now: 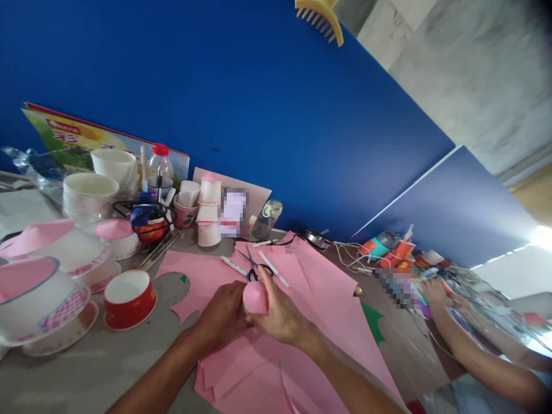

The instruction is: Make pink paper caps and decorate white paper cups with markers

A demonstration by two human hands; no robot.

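Between my two hands is a small pink paper cone (255, 297); whatever lies beneath it is hidden by my fingers. My left hand (224, 315) is closed around its left side, fingers curled. From the right my right hand (282, 316) grips it, with one finger pointing up along its edge. Just beyond them lie black-handled scissors (253, 271), blades apart. A white marker (274, 269) and a capped pen (234, 266) rest beside the scissors. Large pink paper sheets (328, 322) spread under my hands, with a curved cut-out edge on the left.
On the left stand white bowls with pink cone tops (43, 238), a red paper bowl (130, 299) and stacked white cups (90, 195). A cup tower (209, 210), a phone (233, 213) and a glass jar (267, 219) line the blue partition (259, 103). Another person's arms (470, 345) work at right.
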